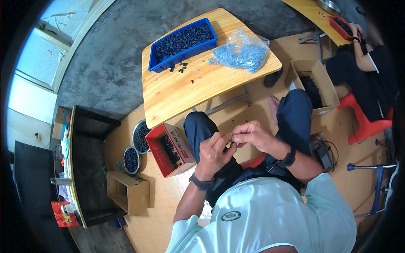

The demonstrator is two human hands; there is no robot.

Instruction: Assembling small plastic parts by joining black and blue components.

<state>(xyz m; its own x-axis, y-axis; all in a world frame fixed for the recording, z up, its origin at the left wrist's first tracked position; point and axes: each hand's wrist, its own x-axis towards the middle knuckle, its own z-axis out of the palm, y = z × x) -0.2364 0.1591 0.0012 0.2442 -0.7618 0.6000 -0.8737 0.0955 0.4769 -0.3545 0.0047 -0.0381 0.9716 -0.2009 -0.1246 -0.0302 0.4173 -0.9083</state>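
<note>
Above my lap, my left hand (pixel 214 154) and my right hand (pixel 255 137) meet with their fingertips pinched together. Whatever sits between the fingers is too small and too covered to name. Ahead on the wooden table (pixel 173 99) stands a blue tray (pixel 181 54) full of small black parts. Several loose black pieces (pixel 182 68) lie by its front edge. To its right rests a clear plastic bag (pixel 244 52) of small blue-grey parts. Left of my knee, a red and white box (pixel 162 158) on the floor holds more black pieces.
Two metal bowls (pixel 137 146) of black parts and an open cardboard box (pixel 122 190) stand at the left. At the right are a carton (pixel 331 95) of black parts, a red stool (pixel 358 122), a power adapter (pixel 324 157) and a seated co-worker (pixel 358 80) handling a red tray (pixel 338 30).
</note>
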